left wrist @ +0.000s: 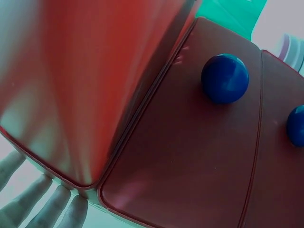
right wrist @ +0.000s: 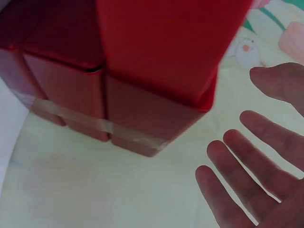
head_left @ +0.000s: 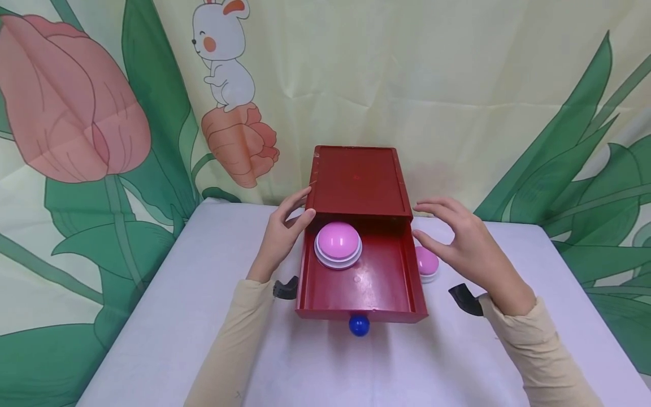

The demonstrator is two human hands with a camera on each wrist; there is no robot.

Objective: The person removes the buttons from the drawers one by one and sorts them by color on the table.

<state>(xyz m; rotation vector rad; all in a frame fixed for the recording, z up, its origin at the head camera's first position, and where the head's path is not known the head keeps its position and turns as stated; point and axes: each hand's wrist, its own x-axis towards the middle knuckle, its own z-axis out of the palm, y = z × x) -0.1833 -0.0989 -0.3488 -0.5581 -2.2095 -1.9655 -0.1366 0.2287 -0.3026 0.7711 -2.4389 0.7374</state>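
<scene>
Red box (head_left: 359,183) with its drawer (head_left: 378,288) pulled out toward the near side, standing at the middle of a white desk (head_left: 168,322). Left hand (head_left: 281,234) rests against the left wall of the box where drawer and cover meet; its fingers (left wrist: 35,209) lie straight along the wall and grip nothing. Right hand (head_left: 470,246) hovers just right of the box, fingers (right wrist: 247,175) spread and relaxed, touching nothing and holding nothing. Inside the drawer, at its far left, sits a pink dome on a white base (head_left: 338,244). A second pink dome (head_left: 426,263) lies on the desk just right of the drawer, beneath the right hand. A blue ball knob (head_left: 359,325) projects from the drawer's near face. Behind the desk hangs a cloth printed with tulips and a rabbit (head_left: 224,53).
</scene>
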